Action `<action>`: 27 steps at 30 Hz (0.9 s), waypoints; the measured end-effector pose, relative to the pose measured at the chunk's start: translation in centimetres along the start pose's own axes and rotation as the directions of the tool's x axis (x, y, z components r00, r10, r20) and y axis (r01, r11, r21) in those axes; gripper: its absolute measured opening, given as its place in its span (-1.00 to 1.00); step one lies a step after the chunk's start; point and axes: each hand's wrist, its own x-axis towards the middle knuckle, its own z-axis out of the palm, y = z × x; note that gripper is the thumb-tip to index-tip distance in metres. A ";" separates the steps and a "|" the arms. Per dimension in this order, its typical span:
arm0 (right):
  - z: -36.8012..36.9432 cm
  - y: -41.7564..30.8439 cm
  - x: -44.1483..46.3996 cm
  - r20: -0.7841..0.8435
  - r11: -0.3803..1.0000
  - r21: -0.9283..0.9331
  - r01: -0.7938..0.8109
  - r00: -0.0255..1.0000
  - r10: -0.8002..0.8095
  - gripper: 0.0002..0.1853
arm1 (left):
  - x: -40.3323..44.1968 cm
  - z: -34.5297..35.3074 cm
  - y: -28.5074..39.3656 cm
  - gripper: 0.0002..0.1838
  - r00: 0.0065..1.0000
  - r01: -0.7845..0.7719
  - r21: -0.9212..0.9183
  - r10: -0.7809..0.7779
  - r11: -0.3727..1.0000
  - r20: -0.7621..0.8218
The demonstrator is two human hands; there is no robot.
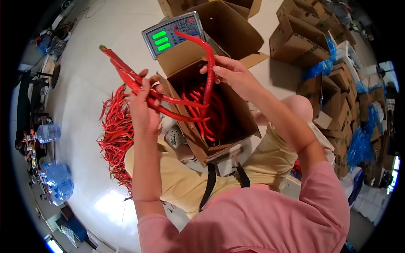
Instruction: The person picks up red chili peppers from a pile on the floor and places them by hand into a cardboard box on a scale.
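Several long red chili peppers point(126, 76) are gripped in my left hand point(145, 99), their stems pointing to the upper left and their thin ends reaching over the box. My right hand point(230, 74) pinches one long curved red pepper point(209, 57) between thumb and fingers, its stem end near the scale. Below both hands an open cardboard box point(194, 137) stands between my legs, with more red peppers point(216, 111) lying inside. The digital scale point(159, 40) with green lit displays is behind the box flap.
A large heap of red peppers point(118, 135) lies on the floor left of my leg. Blue water bottles point(58, 179) stand farther left. Cardboard boxes point(297, 42) and blue plastic point(358, 145) are on the right. Another open box point(232, 27) is beyond the scale.
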 end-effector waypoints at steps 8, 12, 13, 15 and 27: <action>-1.1 0.4 -1.2 0.061 0.993 -0.110 -0.049 0.997 0.056 -0.68 | -0.2 0.1 0.5 -0.64 0.996 0.029 -0.015 -0.028 0.999 0.083; -1.0 2.3 -2.0 0.026 0.966 -0.190 -0.175 0.983 0.183 -0.68 | 0.1 -0.1 0.1 -0.68 0.994 0.030 -0.024 -0.028 0.999 0.104; -1.1 3.1 -2.1 -0.005 0.942 -0.255 -0.220 0.974 0.226 -0.68 | 0.1 -0.1 0.0 -0.68 0.994 0.037 -0.023 -0.034 0.999 0.101; -0.8 4.5 -2.0 -0.088 0.812 -0.575 -0.101 0.994 0.061 -0.68 | 0.2 0.1 -0.4 -0.67 0.995 0.038 -0.006 -0.037 0.999 0.093; 3.2 3.8 -0.9 0.020 0.870 -0.473 0.140 0.989 -0.148 -0.70 | 0.0 3.0 -5.0 -0.66 0.970 0.162 0.074 -0.173 0.984 0.172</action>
